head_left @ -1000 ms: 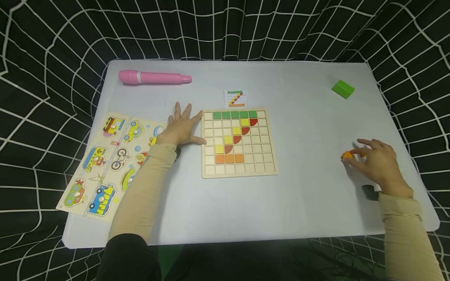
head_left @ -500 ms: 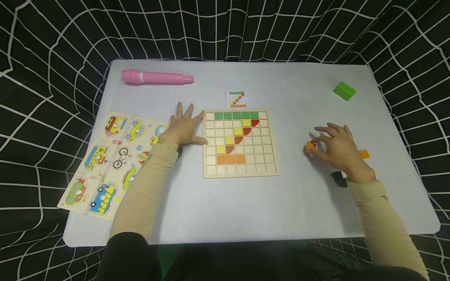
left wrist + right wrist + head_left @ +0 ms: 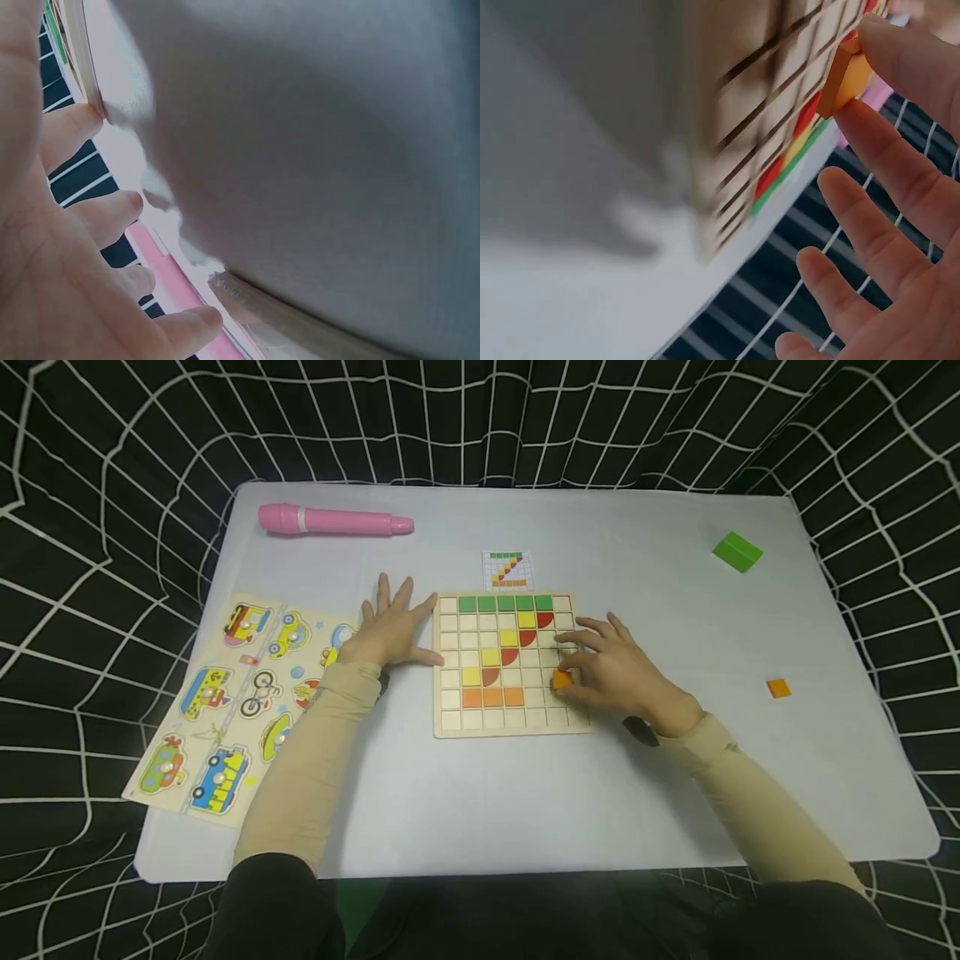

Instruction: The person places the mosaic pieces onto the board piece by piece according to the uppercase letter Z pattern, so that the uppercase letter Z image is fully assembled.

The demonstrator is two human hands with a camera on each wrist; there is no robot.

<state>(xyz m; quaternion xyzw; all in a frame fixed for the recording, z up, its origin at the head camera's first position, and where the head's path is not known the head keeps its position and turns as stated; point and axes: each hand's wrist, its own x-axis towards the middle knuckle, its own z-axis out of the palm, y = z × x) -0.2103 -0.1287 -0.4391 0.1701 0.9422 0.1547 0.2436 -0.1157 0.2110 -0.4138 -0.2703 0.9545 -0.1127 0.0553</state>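
My right hand [image 3: 618,672] pinches an orange square block [image 3: 846,79] between thumb and index finger, over the right side of the wooden grid board [image 3: 517,732]. Its other fingers are spread apart. On the board lie a row of green squares [image 3: 506,603], a diagonal of yellow squares [image 3: 490,657] beside red quarter-round pieces [image 3: 509,657], and three orange squares [image 3: 492,697] low on the left. With fingers spread, my left hand [image 3: 386,631] rests at the board's left edge, fingertip and thumb touching it. A small pattern card [image 3: 507,571] lies just behind the board.
Another orange square [image 3: 779,688] lies on the right of the white table [image 3: 480,810]. A green block [image 3: 738,552] sits at the back right, a pink microphone-shaped object [image 3: 335,521] at the back left. A vehicle peg puzzle [image 3: 176,727] lies partly under my left arm. Black netted walls surround the table.
My right hand has moved left from the table's right side to the board, carrying the orange block. The orange square left behind on the right has come into view. My left hand stays put.
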